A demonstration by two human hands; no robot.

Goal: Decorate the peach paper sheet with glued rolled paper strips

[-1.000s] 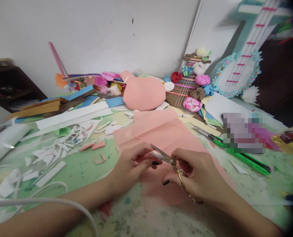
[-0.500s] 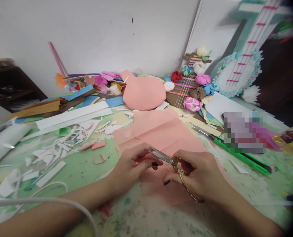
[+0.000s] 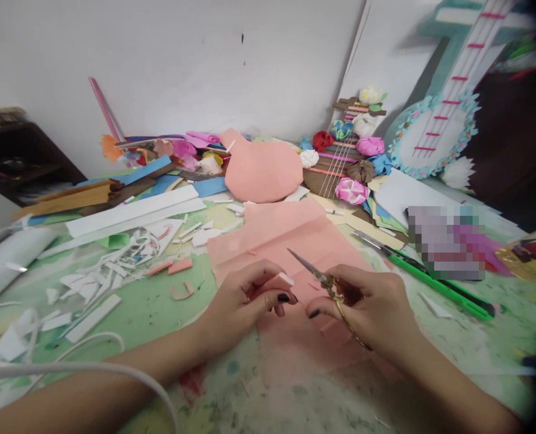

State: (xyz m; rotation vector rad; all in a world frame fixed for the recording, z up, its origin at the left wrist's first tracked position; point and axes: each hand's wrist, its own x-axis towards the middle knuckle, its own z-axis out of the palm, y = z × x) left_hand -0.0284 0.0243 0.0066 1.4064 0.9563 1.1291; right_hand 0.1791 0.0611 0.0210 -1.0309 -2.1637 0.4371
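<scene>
The left hand (image 3: 245, 296) pinches a pink piece (image 3: 282, 281) as the right hand (image 3: 375, 304) grips closed scissors (image 3: 327, 282) over pink paper (image 3: 290, 230).

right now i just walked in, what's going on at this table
A person's left grip pinches a small pink piece with a white edge. The right grip holds gold-handled scissors, their blades apparently closed and clear of the piece. Both are above a pink sheet on the green table. A green cutter lies to the right, white scraps to the left, and a rounded pink shape stands beyond the sheet.
</scene>
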